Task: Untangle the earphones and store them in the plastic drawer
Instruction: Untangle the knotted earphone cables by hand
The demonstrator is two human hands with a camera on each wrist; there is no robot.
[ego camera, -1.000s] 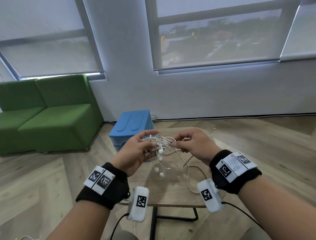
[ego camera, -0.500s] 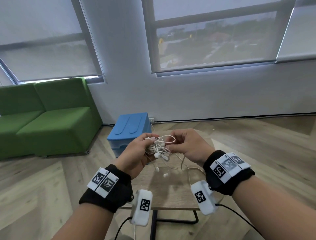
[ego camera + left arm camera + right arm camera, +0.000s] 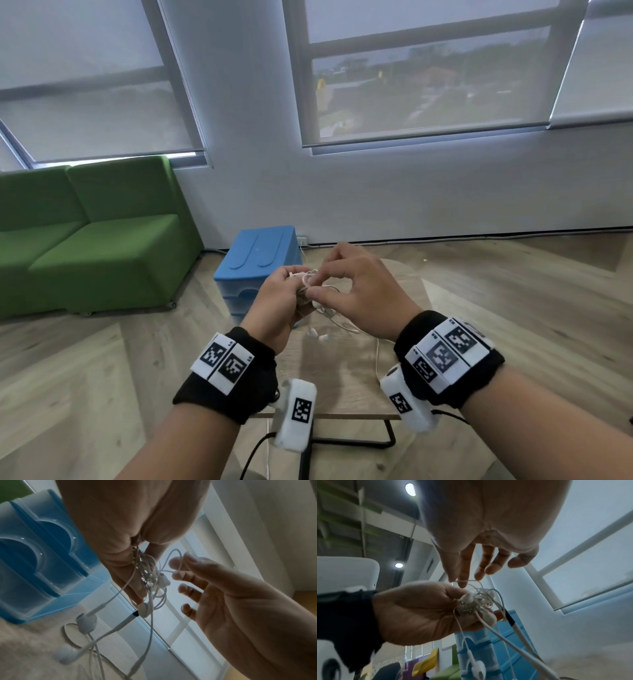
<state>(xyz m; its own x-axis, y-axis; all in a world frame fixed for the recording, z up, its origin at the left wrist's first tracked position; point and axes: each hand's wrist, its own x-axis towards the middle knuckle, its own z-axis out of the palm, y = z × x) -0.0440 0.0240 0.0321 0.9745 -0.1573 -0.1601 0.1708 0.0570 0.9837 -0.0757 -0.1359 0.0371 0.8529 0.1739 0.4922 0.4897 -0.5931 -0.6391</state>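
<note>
A tangle of white earphones [image 3: 304, 285] is bunched in my left hand [image 3: 286, 291], whose fingers curl round it above the small wooden table [image 3: 346, 380]. My right hand [image 3: 317, 282] meets it from the right; thumb and forefinger pinch one thin cable loop [image 3: 464, 580], the other fingers spread. Loose strands and earbuds [image 3: 85, 623] dangle below the bundle [image 3: 147, 573] onto the tabletop. The blue plastic drawer unit [image 3: 257, 260] stands on the table's far left corner, just behind my left hand, with its drawers closed.
A green sofa [image 3: 96, 236] stands at the left against the window wall. Wooden floor [image 3: 513, 308] surrounds the table. A cable runs along the skirting at the back. The table's near edge lies under my wrists.
My right hand has come in from the right and now sits close over the bundle, pinching a loop. Both hands have lifted slightly and drifted toward the drawer unit.
</note>
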